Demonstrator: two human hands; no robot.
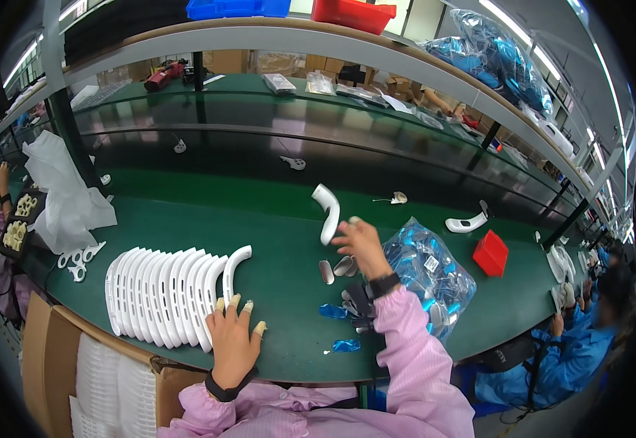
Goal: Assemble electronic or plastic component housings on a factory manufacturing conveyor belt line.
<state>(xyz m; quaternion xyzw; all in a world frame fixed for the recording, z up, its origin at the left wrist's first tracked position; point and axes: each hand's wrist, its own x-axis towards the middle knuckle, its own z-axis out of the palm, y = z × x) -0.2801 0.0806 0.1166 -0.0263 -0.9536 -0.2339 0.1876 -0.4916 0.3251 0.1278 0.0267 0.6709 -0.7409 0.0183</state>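
My left hand [234, 339], with pale covers on its fingertips, is spread open at the right end of a row of curved white plastic shells [161, 296]. Its fingertips lie by the lower end of the last shell [236, 271], which leans slightly apart from the others. Over the middle of the bench, my right hand [363, 247] has its fingers apart beside the lower end of a single curved white piece [328, 213]. Whether the fingertips touch that piece I cannot tell. Below this hand lie small silver curved pieces [326, 272] and dark pieces [359, 303], partly covered by the wrist.
A clear bag of blue-wrapped parts [431, 277] lies right of my forearm, with a red bin [491, 253] beyond. Crumpled white sheeting [66, 193] sits far left. A cardboard box [48, 358] stands at the near left edge. A shelf [310, 36] spans overhead; co-workers sit at both sides.
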